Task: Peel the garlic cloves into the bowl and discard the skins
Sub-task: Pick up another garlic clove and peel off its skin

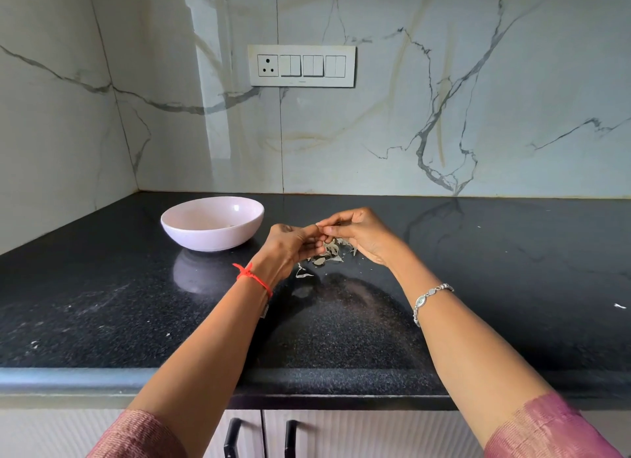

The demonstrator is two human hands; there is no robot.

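Bowl (212,223) stands near the back-left corner of the countertop (102,286). To its right, left hand (290,247) and right hand (358,234) meet fingertip to fingertip. Both pinch a mostly hidden garlic clove (322,232) above skins (327,254) piled mid-countertop.

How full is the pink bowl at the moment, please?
Nearly empty as far as shows: the bowl has bare pale inner wall, with only a small brownish bit low inside. The near rim hides its bottom.

black countertop (102,304), marble wall (444,99), switchboard (301,66)
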